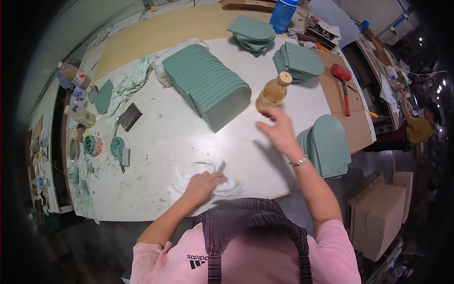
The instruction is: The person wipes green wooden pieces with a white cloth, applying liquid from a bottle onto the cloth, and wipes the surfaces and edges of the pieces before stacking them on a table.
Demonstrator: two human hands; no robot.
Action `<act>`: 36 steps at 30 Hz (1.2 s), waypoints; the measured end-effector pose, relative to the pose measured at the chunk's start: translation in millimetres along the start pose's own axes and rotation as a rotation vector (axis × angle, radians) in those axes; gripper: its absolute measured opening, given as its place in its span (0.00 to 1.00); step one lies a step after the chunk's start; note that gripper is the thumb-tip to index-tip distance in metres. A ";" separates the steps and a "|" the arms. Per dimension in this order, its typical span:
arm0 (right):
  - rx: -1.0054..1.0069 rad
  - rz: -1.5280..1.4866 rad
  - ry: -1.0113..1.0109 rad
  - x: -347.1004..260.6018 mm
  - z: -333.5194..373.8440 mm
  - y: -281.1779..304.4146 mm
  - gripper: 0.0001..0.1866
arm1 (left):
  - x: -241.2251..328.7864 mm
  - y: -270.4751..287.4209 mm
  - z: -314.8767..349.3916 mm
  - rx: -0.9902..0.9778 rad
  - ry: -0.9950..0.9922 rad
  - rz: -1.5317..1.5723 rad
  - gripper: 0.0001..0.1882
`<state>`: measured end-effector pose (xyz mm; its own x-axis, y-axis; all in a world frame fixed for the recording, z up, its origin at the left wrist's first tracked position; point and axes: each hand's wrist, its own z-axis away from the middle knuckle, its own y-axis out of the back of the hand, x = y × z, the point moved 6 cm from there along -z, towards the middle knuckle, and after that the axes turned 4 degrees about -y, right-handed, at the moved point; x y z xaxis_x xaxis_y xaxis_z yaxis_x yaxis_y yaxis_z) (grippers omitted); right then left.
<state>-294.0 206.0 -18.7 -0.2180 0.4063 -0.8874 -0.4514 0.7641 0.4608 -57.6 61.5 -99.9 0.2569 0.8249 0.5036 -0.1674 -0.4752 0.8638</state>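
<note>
My left hand (202, 187) rests at the table's near edge, its curled fingers closed on a crumpled white cloth (231, 188). A thin grey piece (221, 166) juts up beside the fingertips; its kind is unclear. My right hand (279, 130) hovers over the table with thumb and fingers apart, holding nothing I can see. Just beyond its fingers is a bottle of amber liquid (271, 96) with a pale cap. Left of the bottle lies a fanned row of green round-ended panels (208, 78). Another stack of green panels (328, 146) sits right of my right wrist.
Two more green panel stacks (250, 29) (300, 61) and a blue bottle (283, 15) stand at the back. A red mallet (344, 85) lies on cardboard at right. Leftward are a dark block (130, 117), a tub of green paste (92, 145) and several bottles. A person (418, 128) works far right.
</note>
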 end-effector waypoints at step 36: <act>-0.081 -0.440 -0.054 5.3 45.2 -54.5 0.13 | 37.9 143.9 -33.1 0.672 0.051 0.048 0.38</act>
<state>-231.5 189.1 -47.8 0.0547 0.0784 -0.9954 -0.5577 0.8293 0.0347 -103.4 34.5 42.9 0.2164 0.8037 0.5543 0.4555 -0.5853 0.6708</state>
